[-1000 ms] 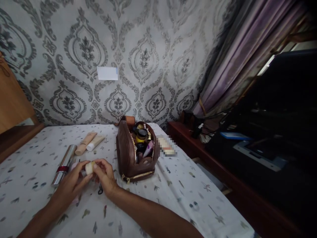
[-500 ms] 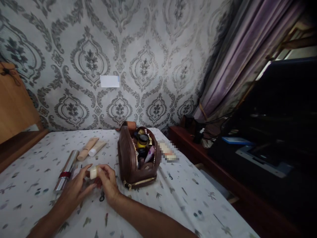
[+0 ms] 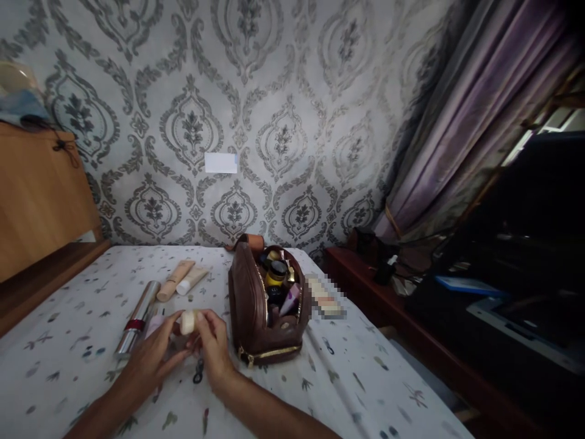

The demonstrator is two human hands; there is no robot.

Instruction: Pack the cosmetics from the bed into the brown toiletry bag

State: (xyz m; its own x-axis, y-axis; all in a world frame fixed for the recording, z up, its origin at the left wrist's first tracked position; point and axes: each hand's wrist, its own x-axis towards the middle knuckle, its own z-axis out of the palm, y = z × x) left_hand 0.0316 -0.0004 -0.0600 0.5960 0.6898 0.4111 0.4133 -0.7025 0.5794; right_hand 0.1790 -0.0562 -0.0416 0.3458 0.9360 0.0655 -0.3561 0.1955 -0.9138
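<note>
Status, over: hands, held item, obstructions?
Right hand pinching small cream jar; left hand alongside, contact unclear. Open brown bag beside right hand. Nothing visibly obstructing.

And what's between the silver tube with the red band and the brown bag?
In the head view, left to right: a partly hidden pale pink item, the left hand, a small cream-coloured jar and the right hand holding it.

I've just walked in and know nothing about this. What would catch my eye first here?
Probably the open brown bag, standing mid-picture on the printed cloth, a yellow jar with a black lid among the things inside. Next, to its left in the picture, a small pale container in the right hand, with the left hand close beside it. Behind them, the wall carries a bold grey pattern.
</note>
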